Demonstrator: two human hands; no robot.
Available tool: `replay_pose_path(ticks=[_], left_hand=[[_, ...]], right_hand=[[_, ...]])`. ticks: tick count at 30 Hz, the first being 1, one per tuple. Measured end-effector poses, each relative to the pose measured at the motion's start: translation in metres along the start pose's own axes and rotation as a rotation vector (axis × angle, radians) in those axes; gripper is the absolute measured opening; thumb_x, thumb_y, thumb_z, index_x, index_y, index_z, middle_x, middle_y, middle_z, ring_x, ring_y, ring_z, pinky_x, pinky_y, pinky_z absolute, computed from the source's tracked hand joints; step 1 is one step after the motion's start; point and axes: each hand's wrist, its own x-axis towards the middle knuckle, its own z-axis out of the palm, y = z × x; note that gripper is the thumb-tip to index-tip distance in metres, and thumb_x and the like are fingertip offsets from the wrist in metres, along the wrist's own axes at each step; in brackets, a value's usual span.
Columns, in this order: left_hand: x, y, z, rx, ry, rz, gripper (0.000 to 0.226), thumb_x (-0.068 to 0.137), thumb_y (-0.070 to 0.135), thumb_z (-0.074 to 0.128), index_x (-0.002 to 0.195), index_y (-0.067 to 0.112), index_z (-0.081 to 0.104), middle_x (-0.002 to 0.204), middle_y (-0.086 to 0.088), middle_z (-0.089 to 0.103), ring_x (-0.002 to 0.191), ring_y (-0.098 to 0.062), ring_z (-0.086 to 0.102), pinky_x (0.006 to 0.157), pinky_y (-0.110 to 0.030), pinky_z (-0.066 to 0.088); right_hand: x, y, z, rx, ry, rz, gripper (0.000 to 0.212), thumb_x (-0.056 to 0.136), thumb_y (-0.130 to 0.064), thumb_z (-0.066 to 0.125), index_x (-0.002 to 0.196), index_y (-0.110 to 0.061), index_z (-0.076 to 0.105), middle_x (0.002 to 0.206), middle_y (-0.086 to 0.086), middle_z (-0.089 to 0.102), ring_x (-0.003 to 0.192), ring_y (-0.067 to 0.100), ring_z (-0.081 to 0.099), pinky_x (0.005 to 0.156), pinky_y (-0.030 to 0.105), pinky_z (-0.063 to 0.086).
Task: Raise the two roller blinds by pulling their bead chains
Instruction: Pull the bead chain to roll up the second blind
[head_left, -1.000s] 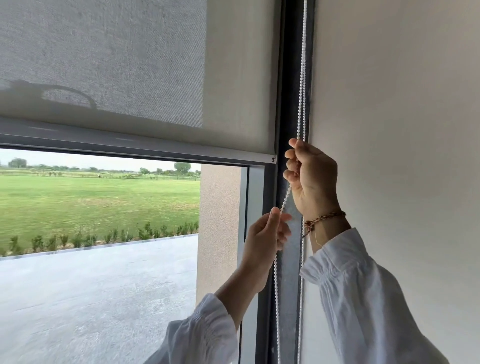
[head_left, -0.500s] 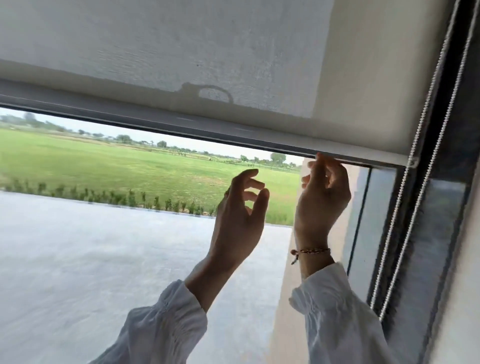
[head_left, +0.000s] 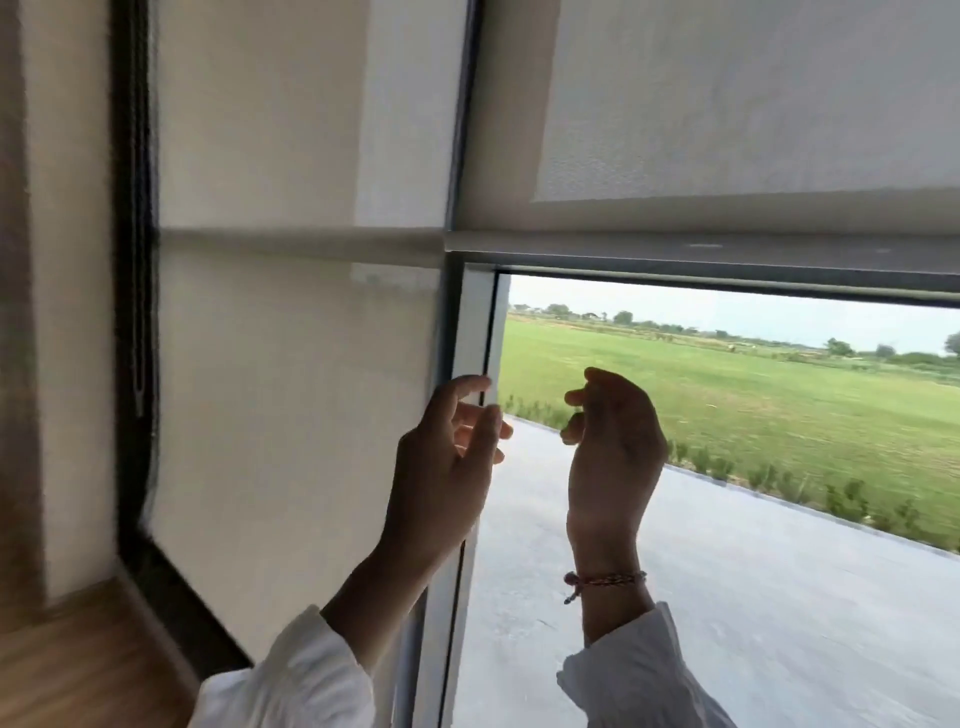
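Both hands off the right chain now, left hand and right hand loose-fingered and empty by the raised right blind's bar; left blind fully down, its bead chain at the window's left edge.

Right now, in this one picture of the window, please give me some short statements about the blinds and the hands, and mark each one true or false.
1. The right-hand pale fabric roller blind is partly raised, showing green field below. True.
2. The left-hand pale roller blind is raised to the same height. False: it still hangs far lower.
3. The left hand grips a bead chain. False: it holds nothing.
4. The right hand wears a braided wrist cord. True.
5. A thin bead chain hangs by the dark left frame. True.
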Motion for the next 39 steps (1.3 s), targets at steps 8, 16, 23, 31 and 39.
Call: replay_pose_path(ticks=[8,16,23,31,39], left_hand=[[0.059,-0.17,-0.19,0.301,0.214,-0.097,0.025,0.082,0.046,0.048,0.106,0.04,0.051,0.093,0.014,0.065,0.072,-0.004,0.065,0.065,-0.019,0.051],[0.133,-0.332,-0.315,0.368,0.278,-0.164,0.018,0.086,0.049,0.052,0.104,0.047,0.053,0.091,0.018,0.065,0.078,-0.007,0.066,0.074,-0.041,0.057],[0.195,-0.459,-0.395,0.381,0.323,-0.275,0.019,0.079,0.039,0.05,0.096,0.044,0.055,0.083,0.011,0.069,0.066,-0.007,0.066,0.061,-0.011,0.048],[0.3,-0.617,-0.506,0.439,0.277,-0.264,0.022,0.08,0.041,0.05,0.102,0.039,0.055,0.083,0.009,0.068,0.066,-0.003,0.064,0.06,-0.012,0.049],[0.411,-0.778,-0.586,0.429,0.209,-0.333,0.028,0.085,0.033,0.051,0.112,0.022,0.055,0.092,0.002,0.068,0.075,-0.014,0.066,0.069,-0.021,0.051]], right_hand=[[-0.069,0.128,0.216,-0.193,-0.349,0.048,0.014,0.088,-0.019,0.058,0.101,-0.019,0.064,0.092,0.0,0.067,0.078,-0.001,0.059,0.066,0.01,0.042],[-0.104,0.255,0.406,-0.361,-0.819,0.094,0.03,0.086,-0.039,0.056,0.111,-0.021,0.059,0.104,-0.001,0.064,0.085,0.014,0.062,0.076,0.028,0.049],[-0.117,0.35,0.555,-0.234,-0.897,0.158,0.023,0.087,-0.035,0.057,0.105,-0.02,0.06,0.098,-0.003,0.066,0.079,0.011,0.063,0.076,0.03,0.051],[-0.147,0.455,0.753,0.082,-0.758,0.397,0.016,0.087,-0.041,0.054,0.09,-0.028,0.063,0.082,-0.009,0.07,0.075,0.002,0.064,0.064,0.014,0.047],[-0.162,0.547,0.948,0.13,-0.688,0.484,0.014,0.089,-0.032,0.056,0.08,-0.027,0.065,0.075,-0.004,0.071,0.069,0.012,0.063,0.068,0.035,0.053]])
